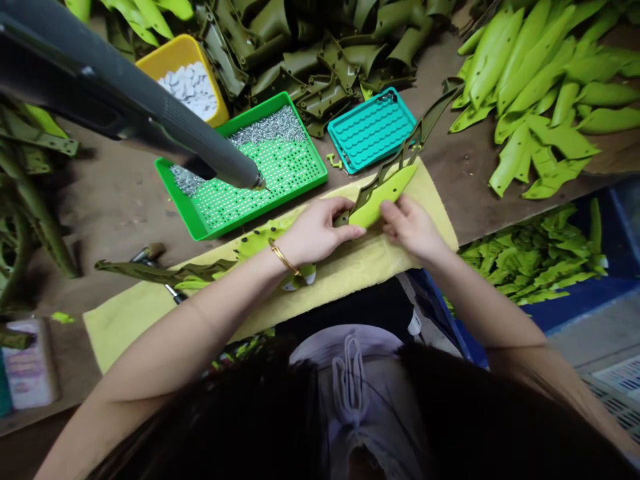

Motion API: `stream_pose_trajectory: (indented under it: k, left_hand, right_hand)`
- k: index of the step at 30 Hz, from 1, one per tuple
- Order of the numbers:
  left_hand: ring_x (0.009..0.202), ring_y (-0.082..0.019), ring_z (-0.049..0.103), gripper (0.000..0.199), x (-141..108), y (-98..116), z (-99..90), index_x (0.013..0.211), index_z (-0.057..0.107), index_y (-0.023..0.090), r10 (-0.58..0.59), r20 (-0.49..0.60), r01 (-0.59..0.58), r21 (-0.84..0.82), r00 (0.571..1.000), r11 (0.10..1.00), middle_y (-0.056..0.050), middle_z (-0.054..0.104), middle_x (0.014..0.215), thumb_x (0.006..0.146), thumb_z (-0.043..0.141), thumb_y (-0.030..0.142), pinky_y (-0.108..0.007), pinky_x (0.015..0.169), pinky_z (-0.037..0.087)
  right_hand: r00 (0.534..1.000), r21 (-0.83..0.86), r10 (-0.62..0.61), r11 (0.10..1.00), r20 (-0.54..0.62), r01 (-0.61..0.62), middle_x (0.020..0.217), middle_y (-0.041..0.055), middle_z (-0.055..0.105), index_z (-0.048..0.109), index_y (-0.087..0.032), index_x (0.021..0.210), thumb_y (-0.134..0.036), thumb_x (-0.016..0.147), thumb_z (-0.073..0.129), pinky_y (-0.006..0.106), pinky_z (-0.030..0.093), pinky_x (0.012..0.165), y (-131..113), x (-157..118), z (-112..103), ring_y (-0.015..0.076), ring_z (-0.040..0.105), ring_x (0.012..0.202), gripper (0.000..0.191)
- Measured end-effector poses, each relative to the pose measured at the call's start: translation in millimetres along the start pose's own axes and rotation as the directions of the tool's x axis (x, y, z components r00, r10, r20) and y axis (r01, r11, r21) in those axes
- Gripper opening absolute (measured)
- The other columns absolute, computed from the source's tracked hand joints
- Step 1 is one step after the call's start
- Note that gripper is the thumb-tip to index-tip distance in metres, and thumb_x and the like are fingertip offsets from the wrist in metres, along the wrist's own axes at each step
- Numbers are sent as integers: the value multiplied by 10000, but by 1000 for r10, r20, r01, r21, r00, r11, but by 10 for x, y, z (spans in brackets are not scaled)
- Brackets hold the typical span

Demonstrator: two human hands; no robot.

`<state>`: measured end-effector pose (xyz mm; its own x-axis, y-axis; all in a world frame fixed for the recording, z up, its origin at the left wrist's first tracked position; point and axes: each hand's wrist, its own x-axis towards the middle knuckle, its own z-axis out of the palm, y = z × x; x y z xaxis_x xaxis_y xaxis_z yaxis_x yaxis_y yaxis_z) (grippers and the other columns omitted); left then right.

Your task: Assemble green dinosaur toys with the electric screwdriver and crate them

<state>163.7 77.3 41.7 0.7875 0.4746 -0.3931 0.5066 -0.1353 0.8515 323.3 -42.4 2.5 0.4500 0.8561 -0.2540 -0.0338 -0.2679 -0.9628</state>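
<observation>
Above a yellow cloth (440, 207), a lime-green leaf-shaped plastic panel (380, 200) lies against a long olive-green plastic frame (434, 115). My left hand (323, 230), with a gold bracelet at the wrist, grips the near end of both between thumb and fingers. On the panel's right edge, my right hand (411, 227) pinches with thumb and curled fingers. Under and beside my left forearm lie a lime part with dark spots (257, 241) and another olive piece (165, 273); my arm hides some of them.
A dark power screwdriver (200, 143) hangs over a green basket (250, 217) of screws. Behind stand a yellow bin (217, 100) of small white pieces and a teal tray (373, 130). Olive parts (320, 60) and lime panels (545, 80) are heaped around; a blue crate (575, 310) holds more lime pieces.
</observation>
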Motion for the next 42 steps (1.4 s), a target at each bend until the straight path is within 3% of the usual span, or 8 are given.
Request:
stream_pose_trajectory:
  k: [3, 6, 16, 20, 23, 34, 40, 42]
  left_hand:
    - [824, -195, 560, 439, -12, 19, 43, 1006, 651, 118, 26, -12, -25, 27, 1000, 999, -42, 652, 907, 714, 679, 446, -323, 769, 438]
    - [857, -204, 565, 456, -27, 10, 66, 987, 656, 116, 43, -20, -43, -13, 999, 999, -52, 658, 943, 693, 706, 461, -330, 801, 438]
    - [721, -160, 514, 482, 102, 61, -78, 934, 618, 159, -34, 207, -1, 165, 978, 986, -14, 583, 803, 658, 744, 534, -288, 667, 407]
    - [932, -211, 581, 608, 344, 322, 114, 1154, 572, 156, 82, 18, -82, 15, 997, 997, -76, 632, 1069, 715, 702, 556, -320, 812, 443]
    - [933, -222, 580, 497, 482, 425, 250, 1019, 604, 125, 115, -24, -114, 39, 993, 993, -83, 648, 1002, 717, 721, 501, -339, 832, 440]
    - [1019, -202, 587, 397, 474, 380, 397, 1009, 591, 109, 150, -151, -179, -201, 977, 963, -115, 654, 1100, 681, 765, 251, -337, 910, 442]
    - [744, -177, 542, 371, 220, 230, 6, 879, 585, 167, 10, 179, -36, 147, 984, 989, -43, 616, 838, 820, 594, 533, -317, 701, 416]
    - [677, -163, 482, 398, 157, 152, -123, 759, 533, 188, 0, 210, -47, 219, 978, 975, -13, 534, 719, 886, 457, 558, -309, 653, 379]
  right_hand:
    - [990, 317, 108, 939, 94, -132, 510, -109, 317, 529, -203, 764, -617, 681, 736, 194, 166, 367, 35, -37, 205, 14, 217, 398, 471]
    - [995, 449, 92, 888, 32, -97, 490, -117, 319, 526, -200, 731, -538, 631, 809, 195, 133, 356, 43, -76, 307, 1, 191, 381, 452]
    - [990, 390, 142, 911, 1, -131, 516, -112, 313, 444, -215, 672, -647, 615, 763, 170, 152, 331, -32, 27, -5, 9, 249, 393, 540]
    - [985, 435, 171, 887, 9, -157, 514, -105, 348, 419, -213, 648, -639, 587, 787, 151, 180, 327, -135, 21, -76, 14, 297, 397, 566]
    - [981, 378, 193, 908, 1, -179, 495, -99, 368, 462, -204, 642, -596, 561, 823, 155, 230, 333, -98, -18, -70, 25, 335, 404, 540]
    - [973, 348, 29, 936, -227, 54, 516, -105, 279, 411, -229, 678, -560, 723, 704, 181, 158, 364, -1, -112, 141, 28, 208, 410, 444]
    - [964, 428, 95, 904, -248, 21, 509, -110, 301, 450, -227, 686, -620, 683, 723, 174, 223, 335, -93, -42, 97, 28, 282, 385, 479]
    - [979, 394, 165, 913, -121, -105, 516, -96, 397, 466, -227, 700, -697, 641, 705, 183, 281, 329, -87, -89, 180, 42, 365, 386, 531]
